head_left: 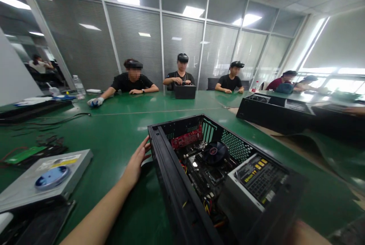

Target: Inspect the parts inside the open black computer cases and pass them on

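Observation:
An open black computer case lies in front of me on the green table. Inside it are a black cooling fan, a red circuit card, a motherboard and a grey power supply with a yellow-and-black label. My left hand grips the case at its far left corner, fingertips partly hidden behind the wall. At the near right corner, my right hand is mostly cut off and smeared by motion, so its fingers do not show.
On the left are a silver optical drive with a blue tape roll on top, a green circuit board and loose cables. Another black case stands at right. Several people sit across the green table; one wears a glove.

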Demonstrator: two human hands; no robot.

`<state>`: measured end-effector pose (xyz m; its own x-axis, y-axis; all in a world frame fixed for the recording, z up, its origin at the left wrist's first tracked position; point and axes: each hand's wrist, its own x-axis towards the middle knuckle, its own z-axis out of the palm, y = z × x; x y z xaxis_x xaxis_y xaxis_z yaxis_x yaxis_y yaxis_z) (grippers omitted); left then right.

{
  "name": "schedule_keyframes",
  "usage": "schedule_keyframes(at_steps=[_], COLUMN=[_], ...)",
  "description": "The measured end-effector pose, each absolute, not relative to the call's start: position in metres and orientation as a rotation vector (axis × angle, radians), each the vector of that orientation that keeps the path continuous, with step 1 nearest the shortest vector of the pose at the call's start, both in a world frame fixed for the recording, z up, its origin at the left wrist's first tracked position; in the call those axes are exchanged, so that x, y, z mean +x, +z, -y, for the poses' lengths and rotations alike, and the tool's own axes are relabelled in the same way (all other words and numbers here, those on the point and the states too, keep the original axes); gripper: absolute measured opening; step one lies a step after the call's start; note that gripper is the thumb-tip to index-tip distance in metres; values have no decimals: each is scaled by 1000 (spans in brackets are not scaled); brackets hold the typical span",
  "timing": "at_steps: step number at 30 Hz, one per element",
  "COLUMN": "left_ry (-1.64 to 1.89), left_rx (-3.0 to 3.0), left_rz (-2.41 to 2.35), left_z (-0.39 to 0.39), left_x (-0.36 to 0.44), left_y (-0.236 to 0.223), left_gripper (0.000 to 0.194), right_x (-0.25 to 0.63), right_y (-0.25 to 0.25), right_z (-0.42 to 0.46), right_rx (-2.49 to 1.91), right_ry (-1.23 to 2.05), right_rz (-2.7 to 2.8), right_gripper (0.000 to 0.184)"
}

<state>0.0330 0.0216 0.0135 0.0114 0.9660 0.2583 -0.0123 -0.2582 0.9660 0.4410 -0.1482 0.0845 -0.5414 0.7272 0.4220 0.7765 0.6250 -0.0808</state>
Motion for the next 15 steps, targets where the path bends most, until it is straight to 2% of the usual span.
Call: schedule_keyframes(at_steps=[3, 5, 9, 13, 15], left_ry=[1525, 1691, 1967, 1972, 1929], left_rx=[1375, 1345, 1141, 1182, 1321], left_rz=[-1113, -1213, -1491, -1593, -1571], left_z=[-24, -26, -34, -40, -41], left_x=[21, 9, -17, -24, -24], left_y=[13, 12, 8, 3, 1], left_gripper=[67, 64, 59, 54, 53], right_x=[427, 411, 348, 246, 199], right_y=[66, 61, 76, 88, 75], right_z=[150, 130, 32, -78, -107], right_rx=[-1138, -1178, -1389, -1471, -1430], right_ry=[-152, -90, 96, 165, 209], right_rz=[2453, 2489, 2558, 2445, 2440], right_gripper=[23, 28, 50, 50, 62])
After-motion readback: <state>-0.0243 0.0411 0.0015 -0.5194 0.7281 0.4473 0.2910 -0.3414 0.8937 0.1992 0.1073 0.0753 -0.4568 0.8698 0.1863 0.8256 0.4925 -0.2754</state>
